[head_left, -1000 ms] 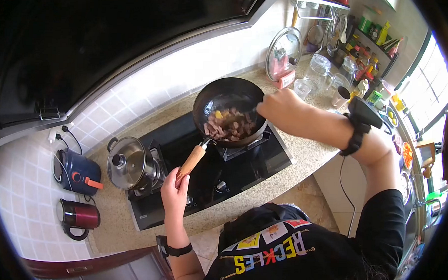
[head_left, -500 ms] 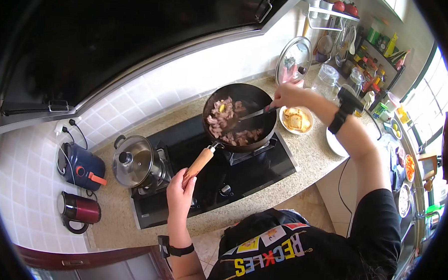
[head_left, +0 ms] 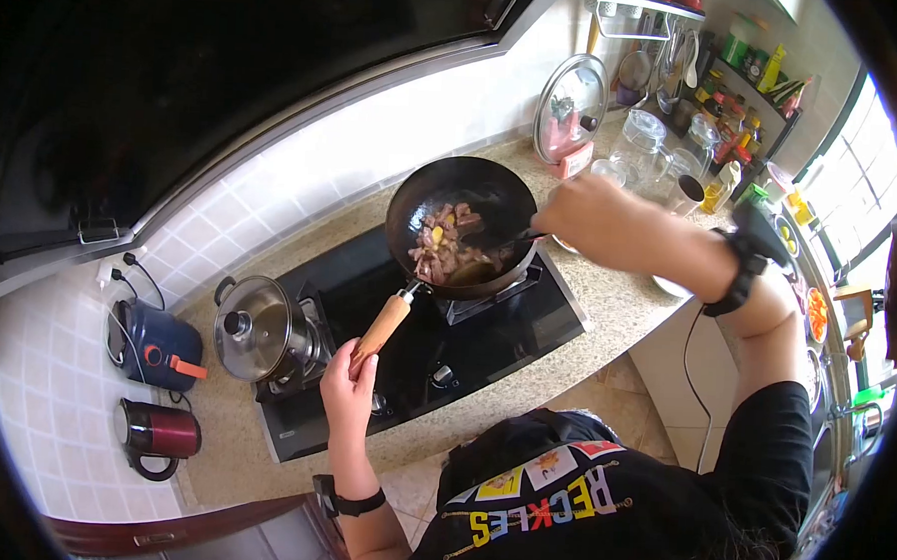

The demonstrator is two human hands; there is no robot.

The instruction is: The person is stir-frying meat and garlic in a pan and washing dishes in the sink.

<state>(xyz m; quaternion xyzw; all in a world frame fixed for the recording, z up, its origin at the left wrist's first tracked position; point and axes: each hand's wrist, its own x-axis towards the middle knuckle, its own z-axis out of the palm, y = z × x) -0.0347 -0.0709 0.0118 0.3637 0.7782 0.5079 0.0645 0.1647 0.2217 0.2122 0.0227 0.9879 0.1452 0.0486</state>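
Note:
A dark wok [head_left: 423,187] stands on the right burner of a black gas stove. My left hand [head_left: 346,391] is wrapped around its wooden handle [head_left: 381,327]. Pieces of browned meat [head_left: 438,242], with a few yellow bits among them, lie in the wok. My right hand [head_left: 586,221], closed and palm down, grips a spatula [head_left: 515,241] at the wok's right rim. The blade is down among the meat and hard to make out. Behind this hand, the bowl of yellowish slices is almost wholly covered.
A lidded pot [head_left: 261,327] sits on the left burner. Farther left are a blue appliance [head_left: 161,338] and a red kettle [head_left: 167,430]. A glass lid [head_left: 570,110] leans on the back wall, with glass pitchers [head_left: 638,148] and bottles to its right.
My right hand has turned over palm down, and the spatula has swept the meat together into one heap. My left hand still holds the handle. The whole view has shifted slightly.

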